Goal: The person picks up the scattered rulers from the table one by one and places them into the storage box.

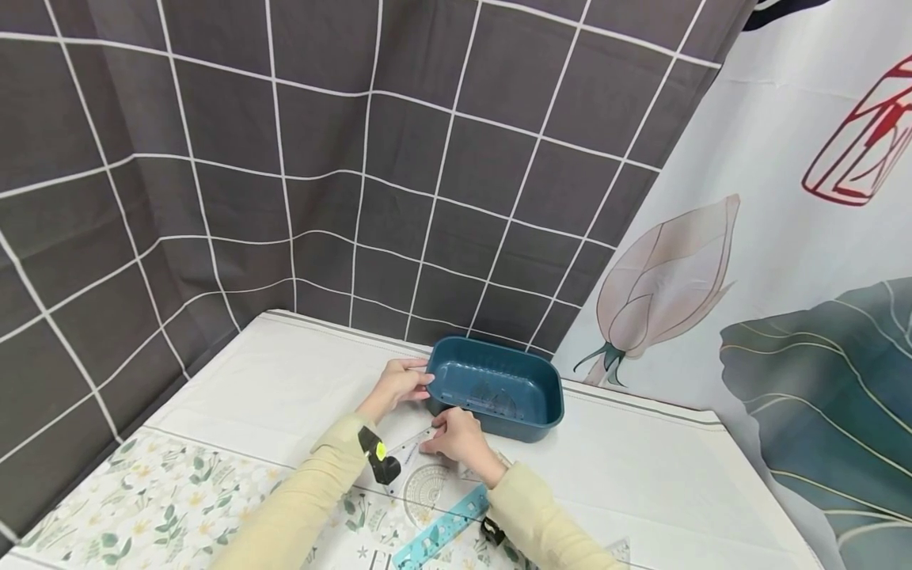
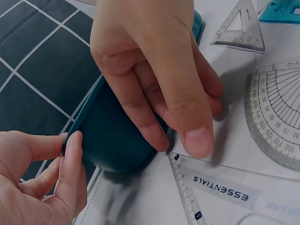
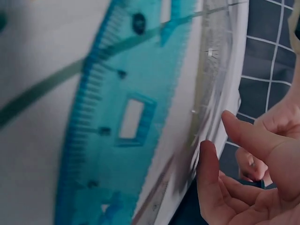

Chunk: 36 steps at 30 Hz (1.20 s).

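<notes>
Blue tub (image 1: 509, 370) by the back edge of my table (image 1: 641, 451): left hand (image 1: 400, 384) pinches it; right hand (image 1: 461, 434), loosely parted, beside a set square (image 2: 220, 190).

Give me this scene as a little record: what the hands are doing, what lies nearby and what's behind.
Left hand: pinches the rim of a dark blue plastic bin
Right hand: beside the tip of a clear plastic triangle; contact unclear
Nearby: curved clear plastic protractor, long light-blue ruler
Behind: dark grey cloth with white grid lines
</notes>
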Tool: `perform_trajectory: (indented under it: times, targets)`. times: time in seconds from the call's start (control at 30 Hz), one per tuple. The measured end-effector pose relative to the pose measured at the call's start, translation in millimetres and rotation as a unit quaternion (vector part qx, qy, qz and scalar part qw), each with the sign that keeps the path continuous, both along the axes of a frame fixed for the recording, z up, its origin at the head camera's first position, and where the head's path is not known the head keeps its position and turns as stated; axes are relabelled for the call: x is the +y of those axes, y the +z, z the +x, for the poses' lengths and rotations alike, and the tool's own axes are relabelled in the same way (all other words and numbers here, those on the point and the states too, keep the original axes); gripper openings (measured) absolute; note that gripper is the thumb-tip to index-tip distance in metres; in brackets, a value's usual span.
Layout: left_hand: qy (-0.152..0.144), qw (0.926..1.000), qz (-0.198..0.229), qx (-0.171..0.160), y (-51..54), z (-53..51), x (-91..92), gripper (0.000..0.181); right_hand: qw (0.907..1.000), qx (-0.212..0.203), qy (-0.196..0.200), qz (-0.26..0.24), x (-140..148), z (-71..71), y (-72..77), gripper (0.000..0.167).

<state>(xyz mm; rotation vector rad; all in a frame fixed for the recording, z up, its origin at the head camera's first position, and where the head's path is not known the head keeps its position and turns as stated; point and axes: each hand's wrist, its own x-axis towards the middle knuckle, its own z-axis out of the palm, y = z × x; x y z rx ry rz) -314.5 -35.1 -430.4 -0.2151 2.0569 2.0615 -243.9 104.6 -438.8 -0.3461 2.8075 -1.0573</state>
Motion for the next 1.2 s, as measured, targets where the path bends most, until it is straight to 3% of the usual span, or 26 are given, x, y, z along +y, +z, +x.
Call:
perform_trajectory:
  times: [0.3, 0.77, 1.03, 1.2]
  targets:
    - [-0.001, 1.0000, 0.001, 0.003, -0.2, 0.1, 0.6, 0.043, 0.9976, 0.048, -0.009, 0.050, -7, 1.6, -6.3, 0.047]
    - [-0.001, 1.0000, 0.005, -0.001, 0.5, -1.2, 1.1, 0.043, 0.9982, 0.030, -0.010, 0.051, -9, 4.1, -5.8, 0.045]
    - [0.001, 1.0000, 0.009, 0.001, -0.1, -0.8, 0.0, 0.044, 0.9978, -0.056, -0.034, 0.009, -11, 2.3, -3.9, 0.046]
    - [0.000, 0.9999, 0.015, 0.002, -0.3, -0.4, -1.0, 0.044, 0.9876, -0.132, -0.056, -0.062, -14, 1.3, -0.3, 0.042]
